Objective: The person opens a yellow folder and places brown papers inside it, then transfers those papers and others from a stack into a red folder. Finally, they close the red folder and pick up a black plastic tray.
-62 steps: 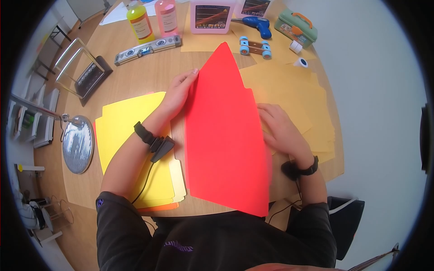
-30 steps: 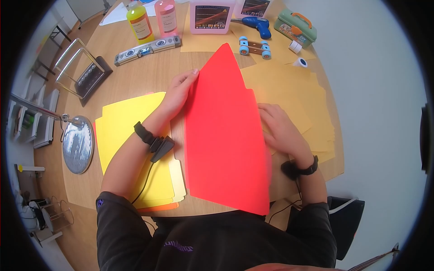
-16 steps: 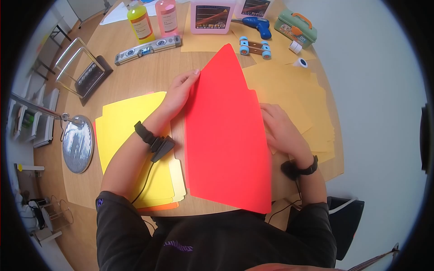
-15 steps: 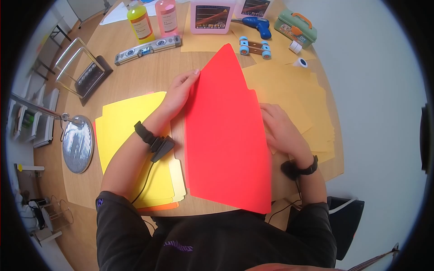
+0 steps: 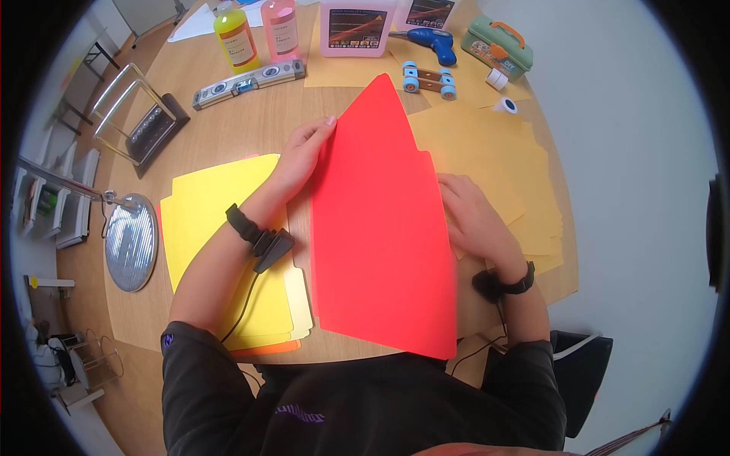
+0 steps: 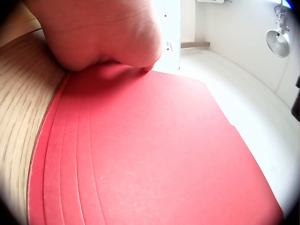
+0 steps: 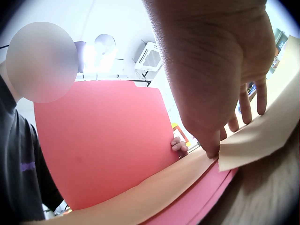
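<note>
My left hand (image 5: pixel 303 156) pinches the upper left edge of a large red file folder (image 5: pixel 376 228), which stands lifted and tilted over the table. Several red layers fan along the folder's left side in the left wrist view, below the left hand (image 6: pixel 103 33). My right hand (image 5: pixel 475 220) is at the folder's right side, its fingertips partly hidden behind the red flap. In the right wrist view, the right hand (image 7: pixel 211 65) touches tan paper (image 7: pixel 140 192) with fairly straight fingers. That paper lies under the raised flap (image 7: pixel 103 145), over more red card (image 7: pixel 197 197).
Yellow folders (image 5: pixel 217 228) lie stacked at left, and tan envelopes (image 5: pixel 487 144) spread at right. Along the back stand a yellow bottle (image 5: pixel 236 42), a pink bottle (image 5: pixel 281 34), a spirit level (image 5: pixel 247 83), a toy car (image 5: pixel 430 80), a blue drill (image 5: pixel 433 42) and a green toolbox (image 5: pixel 498 49).
The red flap has shifted slightly to the right, with its top corner a little lower. Both hands have stayed almost in place.
</note>
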A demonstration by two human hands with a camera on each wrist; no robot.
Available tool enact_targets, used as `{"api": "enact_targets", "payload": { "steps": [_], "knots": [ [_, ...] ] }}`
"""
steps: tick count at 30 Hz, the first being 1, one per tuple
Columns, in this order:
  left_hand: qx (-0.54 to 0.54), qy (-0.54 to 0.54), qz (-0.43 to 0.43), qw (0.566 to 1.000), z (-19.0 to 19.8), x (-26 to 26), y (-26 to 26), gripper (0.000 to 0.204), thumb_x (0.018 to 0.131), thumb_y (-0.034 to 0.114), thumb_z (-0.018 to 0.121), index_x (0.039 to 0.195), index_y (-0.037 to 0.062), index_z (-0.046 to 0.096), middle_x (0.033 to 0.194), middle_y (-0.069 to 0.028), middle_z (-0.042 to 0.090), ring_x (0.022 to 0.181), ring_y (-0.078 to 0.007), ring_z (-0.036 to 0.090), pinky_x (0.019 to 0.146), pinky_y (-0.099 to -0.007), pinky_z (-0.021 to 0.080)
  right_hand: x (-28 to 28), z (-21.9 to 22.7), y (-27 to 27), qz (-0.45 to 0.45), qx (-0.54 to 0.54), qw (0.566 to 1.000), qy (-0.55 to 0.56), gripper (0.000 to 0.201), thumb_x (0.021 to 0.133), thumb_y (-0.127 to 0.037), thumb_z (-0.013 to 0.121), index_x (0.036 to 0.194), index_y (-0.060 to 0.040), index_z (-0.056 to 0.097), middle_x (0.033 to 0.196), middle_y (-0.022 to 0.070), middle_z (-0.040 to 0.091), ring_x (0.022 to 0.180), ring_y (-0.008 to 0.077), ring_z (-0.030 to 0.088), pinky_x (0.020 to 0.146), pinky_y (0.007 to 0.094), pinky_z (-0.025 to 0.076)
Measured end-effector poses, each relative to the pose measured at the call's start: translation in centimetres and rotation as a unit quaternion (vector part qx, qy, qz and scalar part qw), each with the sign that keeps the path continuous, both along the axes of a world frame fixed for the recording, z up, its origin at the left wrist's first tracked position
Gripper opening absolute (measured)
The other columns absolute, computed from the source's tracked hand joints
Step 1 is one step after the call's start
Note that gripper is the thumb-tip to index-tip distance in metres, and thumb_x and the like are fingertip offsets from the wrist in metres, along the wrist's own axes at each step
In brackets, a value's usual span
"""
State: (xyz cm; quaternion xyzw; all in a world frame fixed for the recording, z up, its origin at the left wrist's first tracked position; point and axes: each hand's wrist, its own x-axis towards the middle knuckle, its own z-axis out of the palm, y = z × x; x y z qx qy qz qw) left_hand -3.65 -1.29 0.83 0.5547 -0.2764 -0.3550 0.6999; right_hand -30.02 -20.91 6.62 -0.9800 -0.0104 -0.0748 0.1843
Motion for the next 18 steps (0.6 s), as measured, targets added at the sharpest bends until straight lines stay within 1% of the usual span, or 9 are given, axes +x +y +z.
{"api": "enact_targets", "payload": {
  "steps": [7,18],
  "knots": [
    [0.005,0.001,0.005,1.0,0.18,-0.15,0.02,0.042,0.108,0.038,0.05,0.116,0.001,0.068,0.104,-0.0013,0.069,0.097,-0.0084,0.061,0.09,-0.0235,0.047,0.02,0.12,0.03,0.0,0.003,1.0,0.007,0.04,0.092,-0.021,0.069,0.127,-0.0047,0.059,0.134,0.0127,0.057,0.12,0.0337,0.053,0.105,0.0424,0.044],
    [0.016,-0.02,0.001,1.0,0.49,-0.27,0.12,0.041,0.108,0.039,0.05,0.111,0.0022,0.068,0.1,0.0004,0.067,0.094,-0.0071,0.059,0.088,-0.0229,0.046,0.03,0.02,0.0,0.0,0.002,1.0,0.002,0.04,0.092,-0.021,0.069,0.126,-0.0041,0.059,0.134,0.0133,0.057,0.12,0.0336,0.053,0.104,0.0424,0.044]
  ]
}}
